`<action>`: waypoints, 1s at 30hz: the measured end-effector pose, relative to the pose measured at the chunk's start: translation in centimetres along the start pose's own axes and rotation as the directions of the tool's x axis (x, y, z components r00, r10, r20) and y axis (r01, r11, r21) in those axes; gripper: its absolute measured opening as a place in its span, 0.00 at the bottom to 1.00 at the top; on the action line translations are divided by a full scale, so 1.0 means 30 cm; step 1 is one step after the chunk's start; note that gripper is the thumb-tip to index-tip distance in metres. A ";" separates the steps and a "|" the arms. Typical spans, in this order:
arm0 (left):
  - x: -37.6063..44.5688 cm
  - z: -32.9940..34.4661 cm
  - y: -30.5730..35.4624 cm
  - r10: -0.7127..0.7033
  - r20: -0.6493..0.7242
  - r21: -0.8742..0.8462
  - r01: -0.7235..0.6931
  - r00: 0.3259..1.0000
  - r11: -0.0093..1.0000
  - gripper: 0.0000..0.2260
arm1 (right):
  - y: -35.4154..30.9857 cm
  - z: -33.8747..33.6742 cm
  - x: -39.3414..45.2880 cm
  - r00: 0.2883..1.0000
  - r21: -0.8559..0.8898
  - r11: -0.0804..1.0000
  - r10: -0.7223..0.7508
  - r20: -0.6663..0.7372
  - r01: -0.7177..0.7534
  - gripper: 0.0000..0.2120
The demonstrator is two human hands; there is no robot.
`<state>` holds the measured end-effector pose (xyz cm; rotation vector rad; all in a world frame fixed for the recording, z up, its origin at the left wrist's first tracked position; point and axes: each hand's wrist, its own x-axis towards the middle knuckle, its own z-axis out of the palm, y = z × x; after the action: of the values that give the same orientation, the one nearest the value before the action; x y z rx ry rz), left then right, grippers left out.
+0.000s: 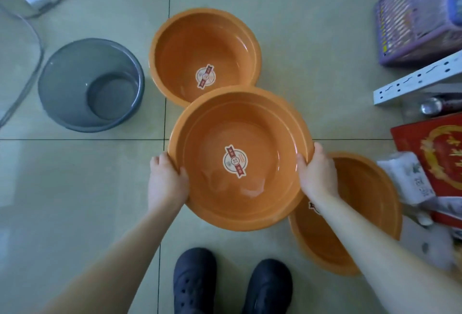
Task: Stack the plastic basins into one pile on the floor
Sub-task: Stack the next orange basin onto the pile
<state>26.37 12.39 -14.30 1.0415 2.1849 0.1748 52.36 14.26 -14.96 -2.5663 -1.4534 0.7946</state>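
Both bare hands are gripping a round orange plastic basin with a sticker label in its bottom [240,158], holding it by opposite sides of the rim: the left hand [166,182] is clamping the left edge with its thumb hooked over the lip and the fingers hidden beneath, and the right hand [317,172] is clamping the right edge the same way. The held basin is sitting level in front of the person, overlapping the near rim of a second orange plastic basin [205,56] lying on the pale tiled floor [75,188] beyond it, and covering part of a third orange basin [362,211] lying on the floor to the right under the right forearm. A grey translucent plastic basin [91,85] is resting on the floor well to the left, apart from the orange ones. Two dark clog shoes [232,281] are showing at the bottom edge.
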 end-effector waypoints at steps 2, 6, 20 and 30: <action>0.024 0.061 -0.031 -0.010 0.013 0.042 0.009 1.000 0.999 0.16 | 0.036 0.073 0.009 1.000 -0.067 0.998 -0.008 0.003 0.008 0.17; 0.071 0.138 -0.071 0.007 0.021 0.109 -0.009 1.000 0.994 0.21 | 0.093 0.159 0.054 0.999 -0.153 0.988 -0.038 -0.019 0.034 0.13; -0.170 0.172 0.297 0.304 0.241 0.111 -0.337 0.922 0.935 0.27 | 0.279 -0.150 -0.051 0.996 0.026 0.996 0.088 0.005 -0.088 0.25; -0.317 0.609 0.670 0.347 0.640 0.197 -0.583 0.685 0.788 0.42 | 0.861 -0.241 -0.204 0.792 0.136 0.781 0.598 0.122 -0.610 0.44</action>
<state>54.94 15.84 -14.88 1.6379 1.3727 -0.3320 73.31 -3.58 -14.60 -2.9028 -0.4962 1.0278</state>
